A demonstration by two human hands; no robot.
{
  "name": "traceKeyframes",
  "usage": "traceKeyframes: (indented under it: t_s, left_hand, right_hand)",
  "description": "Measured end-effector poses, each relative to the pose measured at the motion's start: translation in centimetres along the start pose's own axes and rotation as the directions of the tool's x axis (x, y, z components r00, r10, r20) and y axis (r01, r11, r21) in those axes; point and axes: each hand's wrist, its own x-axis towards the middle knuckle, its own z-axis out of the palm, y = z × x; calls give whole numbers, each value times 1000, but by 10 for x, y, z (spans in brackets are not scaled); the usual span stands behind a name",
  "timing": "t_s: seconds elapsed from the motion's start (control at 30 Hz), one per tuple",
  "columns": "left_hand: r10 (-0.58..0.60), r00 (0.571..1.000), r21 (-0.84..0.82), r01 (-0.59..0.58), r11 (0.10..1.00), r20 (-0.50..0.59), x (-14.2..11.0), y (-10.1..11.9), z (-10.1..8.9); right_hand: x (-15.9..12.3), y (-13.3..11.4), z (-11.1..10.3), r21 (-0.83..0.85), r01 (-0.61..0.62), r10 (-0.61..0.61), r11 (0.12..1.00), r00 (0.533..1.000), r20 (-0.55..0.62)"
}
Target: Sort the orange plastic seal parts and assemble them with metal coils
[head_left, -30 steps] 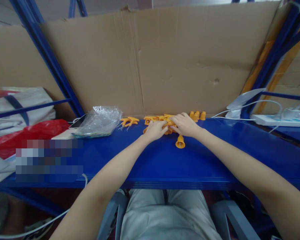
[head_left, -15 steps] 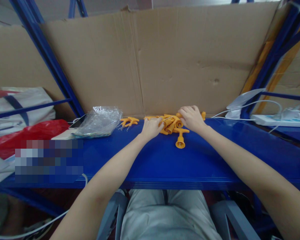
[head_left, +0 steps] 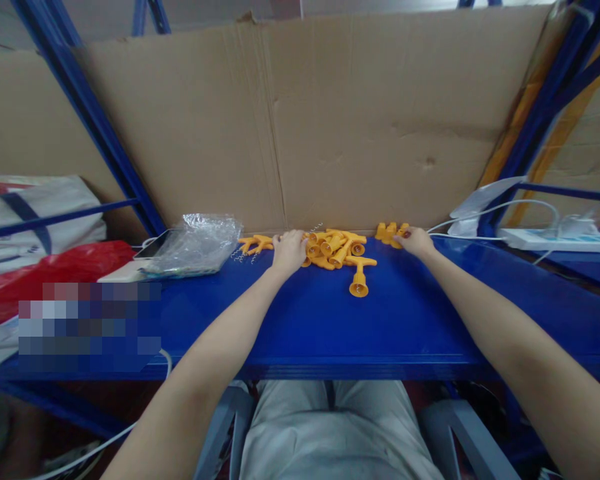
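Note:
Yellow corkscrews and their bell-shaped parts lie in a pile (head_left: 335,248) near the back of the blue shelf. At the pile's left end is my left hand (head_left: 290,251), its fingers curled; what they hold is hidden. A metal spiral (head_left: 316,228) shows just behind those fingertips. My right hand (head_left: 416,241) has its fingertips closed on a yellow bell-shaped part (head_left: 398,239), beside a few similar yellow parts (head_left: 385,231). One corkscrew (head_left: 359,279) with a T-handle and bell lies in front of the pile. T-handles with bare spirals (head_left: 255,244) lie left of my left hand.
A tall cardboard sheet (head_left: 360,127) stands behind the shelf (head_left: 310,327). Clear plastic bags (head_left: 200,243) and a red bag (head_left: 65,270) are at the left. To the right are a white power strip (head_left: 555,241) and cables. Blue posts (head_left: 105,140) rise at the sides.
My right hand has moved right, away from the pile to the yellow parts there. My left hand has shifted slightly left, uncovering more of the pile.

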Motion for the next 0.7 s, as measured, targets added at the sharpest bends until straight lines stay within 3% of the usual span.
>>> traceKeyframes:
  t_s: [0.4,0.57,0.7]
  left_hand:
    - [4,1000,-36,-3,999,27,-2,5,-3]
    - [13,1000,-50,-12,999,21,-2,5,-2]
    - [17,1000,-59,-16,998,19,-2,5,-2]
  right_hand:
    - [-18,-4,7,88,-185,185,979,983,8]
    - [-21,-8,10,-60,-89,89,994,996,-7]
    - [-21,-10,14,-82,-27,27,996,1000,6]
